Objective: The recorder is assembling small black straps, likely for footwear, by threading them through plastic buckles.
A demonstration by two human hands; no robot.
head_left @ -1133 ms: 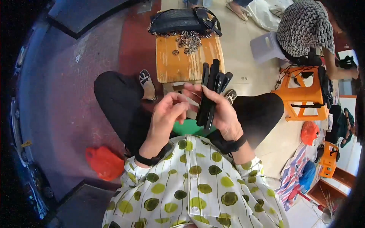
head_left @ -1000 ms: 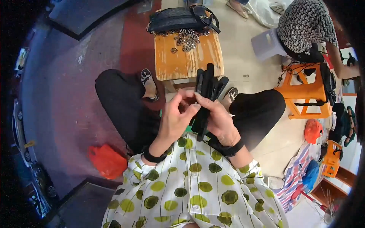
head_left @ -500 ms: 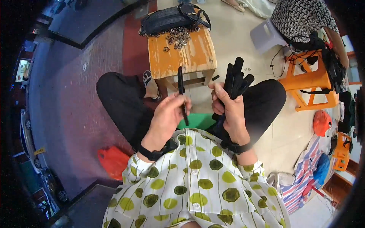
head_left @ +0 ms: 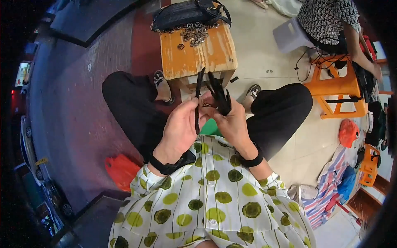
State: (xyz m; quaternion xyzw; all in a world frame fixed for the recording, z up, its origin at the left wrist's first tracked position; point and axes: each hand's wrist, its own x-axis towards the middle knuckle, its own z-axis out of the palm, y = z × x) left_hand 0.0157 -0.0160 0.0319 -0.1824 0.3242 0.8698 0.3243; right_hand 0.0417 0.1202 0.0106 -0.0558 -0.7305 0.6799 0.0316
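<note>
My left hand (head_left: 175,130) is closed on a narrow black strap (head_left: 199,82) that stands upright from the fingers. My right hand (head_left: 235,126) grips a bundle of black straps (head_left: 222,97), their ends pointing away from me. Both hands meet in front of my body, with fingertips nearly touching beside the single strap. Something small and shiny shows between the fingers, too small to name. Beyond the hands, a pile of small metal buckles (head_left: 194,35) lies on an orange wooden stool (head_left: 178,62).
A black handbag (head_left: 184,17) rests at the stool's far end. To the right, a person (head_left: 326,20) sits by an orange plastic stool (head_left: 337,87) bearing black cords. A red plastic bag (head_left: 122,171) lies at left. Something green (head_left: 211,127) shows below my hands.
My right hand has moved left, bringing the bundle in beside the single strap, and has turned so the straps show more edge-on. The left hand stays nearly in place.
</note>
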